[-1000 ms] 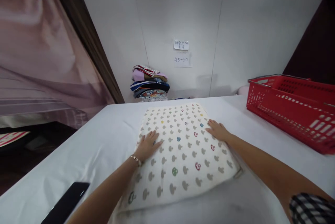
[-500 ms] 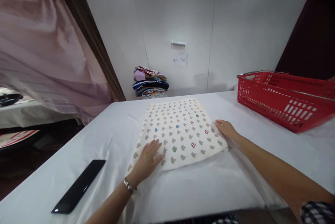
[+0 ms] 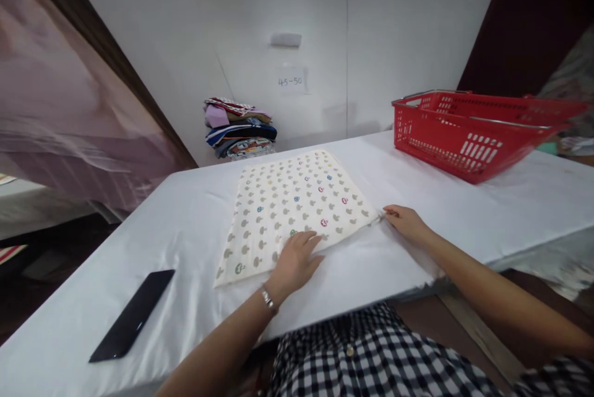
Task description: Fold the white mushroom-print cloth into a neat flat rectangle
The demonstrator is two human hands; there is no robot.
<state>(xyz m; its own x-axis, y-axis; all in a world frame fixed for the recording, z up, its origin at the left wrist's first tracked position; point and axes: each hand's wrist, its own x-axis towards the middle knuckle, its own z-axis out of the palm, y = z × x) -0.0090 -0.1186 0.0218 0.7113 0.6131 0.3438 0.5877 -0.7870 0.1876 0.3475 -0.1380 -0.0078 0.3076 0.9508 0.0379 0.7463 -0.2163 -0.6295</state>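
A cream cloth (image 3: 278,199) printed with grey and coloured mushrooms lies spread in a flat rectangle on the white-covered table. Over its near edge rests my left hand (image 3: 297,261), palm down with the fingers stretched out; a metal bracelet circles that wrist. At the near right corner of the cloth, my right hand (image 3: 407,224) has its thumb and fingertips pinched together on the fabric. The palm side of both hands is hidden.
A red plastic basket (image 3: 436,140) stands at the right. Folded clothes (image 3: 241,131) are stacked at the back by the wall, under a paper marked 45-50 (image 3: 291,81). A flat black object (image 3: 132,316) lies at the left on the white tablecloth (image 3: 195,217).
My left hand has slid right along the near edge of the cloth. My right hand has moved from beside the cloth to pinch its corner. The view has shifted right and down.
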